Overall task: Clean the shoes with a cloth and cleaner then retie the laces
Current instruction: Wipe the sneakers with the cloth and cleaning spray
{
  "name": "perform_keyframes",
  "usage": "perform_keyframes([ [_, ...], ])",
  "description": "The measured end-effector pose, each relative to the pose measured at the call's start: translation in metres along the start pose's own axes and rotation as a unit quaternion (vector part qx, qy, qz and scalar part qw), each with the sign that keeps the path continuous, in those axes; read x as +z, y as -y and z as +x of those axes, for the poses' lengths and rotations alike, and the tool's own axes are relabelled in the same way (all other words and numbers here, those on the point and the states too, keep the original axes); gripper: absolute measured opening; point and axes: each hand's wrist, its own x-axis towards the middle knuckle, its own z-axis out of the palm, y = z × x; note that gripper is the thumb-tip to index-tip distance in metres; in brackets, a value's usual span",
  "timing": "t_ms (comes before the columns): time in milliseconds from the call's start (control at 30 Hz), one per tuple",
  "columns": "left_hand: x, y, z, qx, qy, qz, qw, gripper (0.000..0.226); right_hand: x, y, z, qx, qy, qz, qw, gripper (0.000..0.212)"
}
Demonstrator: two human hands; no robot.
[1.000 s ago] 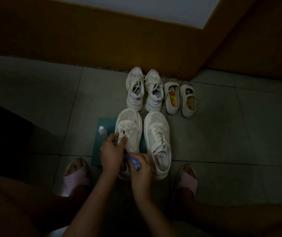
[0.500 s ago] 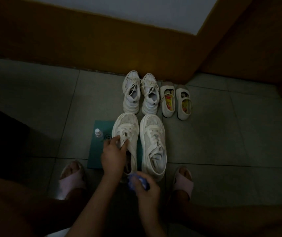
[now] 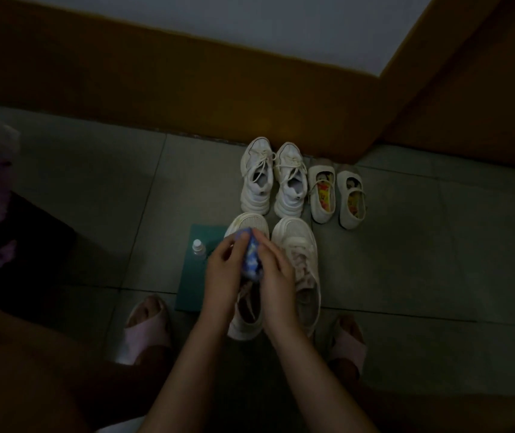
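Cloth (image 3: 251, 260), blue and bunched, sits pinched between the curled left hand (image 3: 225, 271) and right hand (image 3: 276, 275) above the near left sneaker (image 3: 245, 323); a small capped bottle (image 3: 198, 249) (contents unreadable) stands on the teal mat (image 3: 189, 285)

Whites and creams on grey-green floor tiles (image 3: 93, 198), one spot of blue.
Between the left hand (image 3: 223, 273) and right hand (image 3: 276, 275), a blue cloth with a white print (image 3: 251, 260); beneath them off-white mesh sneakers (image 3: 299, 242) on a teal mat (image 3: 192, 276). Left of the hands, a small white-capped bottle (image 3: 198, 249). Beyond them, white lace-up sneakers (image 3: 257, 185) and cream strap shoes (image 3: 321, 198) with yellow-and-red printed insoles. Nearer, pale pink slippers (image 3: 148, 334).
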Motion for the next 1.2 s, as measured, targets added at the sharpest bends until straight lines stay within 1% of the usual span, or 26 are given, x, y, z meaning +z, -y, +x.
perform_keyframes([
  [100, -0.014, 0.000, 0.020, -0.001, 0.006, -0.007, 1.000, 0.014, 0.013, -0.001, 0.006, -0.007, 0.031, -0.021, 0.999, 0.029],
  [167, -0.023, 0.000, 0.030, 0.008, -0.026, -0.005, 1.000, 0.016, 0.014, -0.001, 0.014, -0.009, 0.033, -0.039, 0.999, 0.029],
  [200, -0.028, -0.002, 0.035, 0.017, -0.048, 0.003, 0.999, 0.013, 0.014, -0.001, 0.019, -0.003, 0.026, -0.049, 0.998, 0.030],
  [233, -0.032, -0.005, 0.040, 0.031, -0.067, 0.015, 0.997, 0.014, 0.012, -0.004, 0.026, 0.000, 0.014, -0.076, 0.997, 0.032],
  [267, -0.035, -0.009, 0.045, 0.045, -0.081, 0.025, 0.995, 0.016, 0.010, -0.010, 0.034, -0.005, 0.000, -0.130, 0.992, 0.037],
  [300, -0.038, -0.014, 0.049, 0.058, -0.090, 0.030, 0.994, 0.014, 0.009, -0.016, 0.042, -0.007, -0.012, -0.213, 0.977, 0.048],
  [367, -0.041, -0.025, 0.061, 0.088, -0.094, 0.057, 0.990, 0.008, 0.011, -0.030, 0.053, 0.017, 0.003, -0.373, 0.928, 0.083],
  [400, -0.041, -0.030, 0.069, 0.099, -0.091, 0.078, 0.988, 0.013, 0.013, -0.035, 0.055, 0.044, 0.020, -0.430, 0.901, 0.097],
  [433, -0.040, -0.033, 0.079, 0.106, -0.083, 0.099, 0.986, 0.018, 0.015, -0.039, 0.055, 0.071, 0.032, -0.471, 0.879, 0.107],
  [467, -0.037, -0.036, 0.090, 0.111, -0.069, 0.125, 0.983, 0.021, 0.015, -0.043, 0.055, 0.090, 0.040, -0.496, 0.863, 0.111],
  [500, -0.033, -0.037, 0.102, 0.111, -0.051, 0.155, 0.980, 0.023, 0.013, -0.046, 0.054, 0.094, 0.040, -0.514, 0.852, 0.111],
  [567, -0.023, -0.035, 0.126, 0.108, 0.001, 0.212, 0.971, 0.025, 0.011, -0.051, 0.052, 0.069, 0.031, -0.541, 0.838, 0.103],
  [667, -0.002, -0.026, 0.149, 0.096, 0.073, 0.279, 0.953, 0.026, 0.006, -0.057, 0.055, 0.036, 0.019, -0.565, 0.824, 0.093],
  [767, 0.012, -0.010, 0.163, 0.090, 0.126, 0.326, 0.932, 0.025, 0.000, -0.059, 0.060, 0.026, 0.019, -0.566, 0.824, 0.086],
  [833, 0.016, -0.003, 0.170, 0.100, 0.161, 0.372, 0.909, 0.025, -0.004, -0.059, 0.062, 0.022, 0.026, -0.560, 0.828, 0.083],
  [900, 0.017, 0.001, 0.172, 0.111, 0.177, 0.392, 0.896, 0.025, -0.007, -0.061, 0.063, 0.017, 0.029, -0.555, 0.831, 0.082],
  [1033, 0.013, 0.006, 0.172, 0.129, 0.176, 0.403, 0.889, 0.022, -0.013, -0.064, 0.065, 0.003, 0.025, -0.529, 0.848, 0.080],
  [1200, 0.009, 0.011, 0.164, 0.150, 0.150, 0.407, 0.889, 0.023, -0.020, -0.066, 0.067, 0.004, 0.015, -0.456, 0.890, 0.077],
])
